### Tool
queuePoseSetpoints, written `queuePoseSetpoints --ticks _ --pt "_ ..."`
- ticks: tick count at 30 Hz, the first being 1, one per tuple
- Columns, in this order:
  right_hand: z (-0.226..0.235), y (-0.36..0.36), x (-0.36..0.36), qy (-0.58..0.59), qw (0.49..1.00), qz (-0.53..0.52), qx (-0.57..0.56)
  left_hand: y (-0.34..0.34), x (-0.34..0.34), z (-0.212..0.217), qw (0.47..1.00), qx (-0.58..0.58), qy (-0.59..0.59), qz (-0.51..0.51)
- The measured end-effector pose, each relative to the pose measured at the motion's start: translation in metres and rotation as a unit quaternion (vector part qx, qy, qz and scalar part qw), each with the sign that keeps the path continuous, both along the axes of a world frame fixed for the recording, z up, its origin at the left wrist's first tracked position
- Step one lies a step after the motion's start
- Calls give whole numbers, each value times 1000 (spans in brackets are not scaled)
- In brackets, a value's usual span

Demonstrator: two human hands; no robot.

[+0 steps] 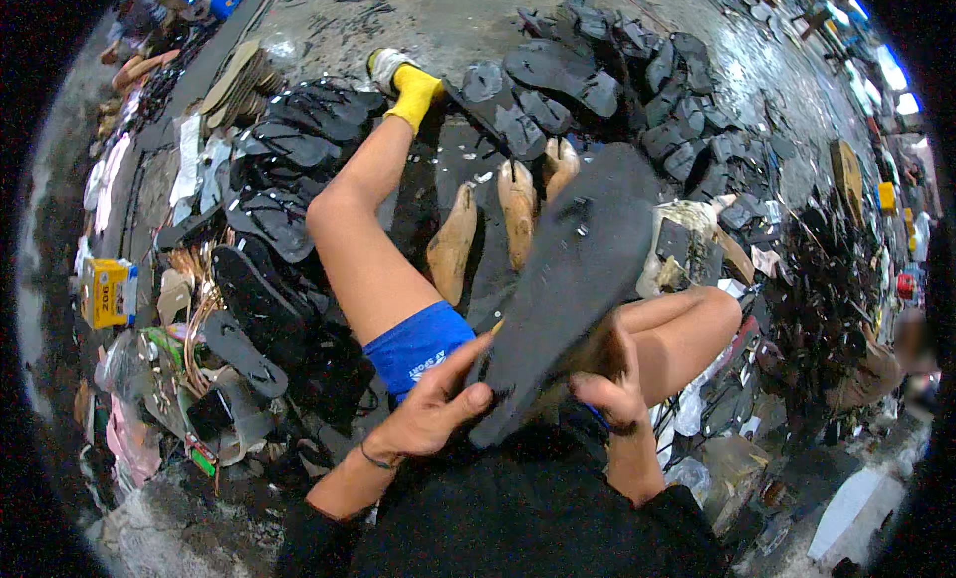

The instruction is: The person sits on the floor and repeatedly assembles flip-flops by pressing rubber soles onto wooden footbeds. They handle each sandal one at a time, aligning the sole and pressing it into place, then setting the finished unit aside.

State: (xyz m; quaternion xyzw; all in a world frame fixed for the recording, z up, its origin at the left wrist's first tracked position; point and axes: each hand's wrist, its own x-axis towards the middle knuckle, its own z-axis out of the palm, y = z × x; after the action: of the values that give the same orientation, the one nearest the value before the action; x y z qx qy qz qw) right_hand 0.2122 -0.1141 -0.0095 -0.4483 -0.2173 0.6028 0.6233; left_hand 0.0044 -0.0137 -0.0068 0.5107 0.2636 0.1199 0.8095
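A large black flip-flop sole is held up at a slant over my lap, its broad end pointing away to the upper right. Gripping its narrow near end is my left hand, thumb on the face and fingers behind. Beside its right edge, my right hand curls toward the sole; its fingers are blurred and partly hidden behind it. Between my legs stand wooden shoe lasts: one at the left, one in the middle and one at the right, partly covered by the sole.
Black flip-flops are heaped at the left and beyond my feet. A yellow box stands far left, near plastic bags. Dark scraps pile up at the right. A white sheet lies at lower right.
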Motion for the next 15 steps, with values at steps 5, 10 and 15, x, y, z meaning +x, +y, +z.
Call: queuePoseSetpoints --ticks 5,10,15 --pt "-60 18 -28 -163 977 100 -99 4 -19 -32 994 72 81 10" --pt "-88 9 -59 -183 963 100 -171 -21 -21 -57 975 145 161 55" --pt "-88 6 -54 -207 969 64 -121 -7 -38 -62 949 -279 96 107"
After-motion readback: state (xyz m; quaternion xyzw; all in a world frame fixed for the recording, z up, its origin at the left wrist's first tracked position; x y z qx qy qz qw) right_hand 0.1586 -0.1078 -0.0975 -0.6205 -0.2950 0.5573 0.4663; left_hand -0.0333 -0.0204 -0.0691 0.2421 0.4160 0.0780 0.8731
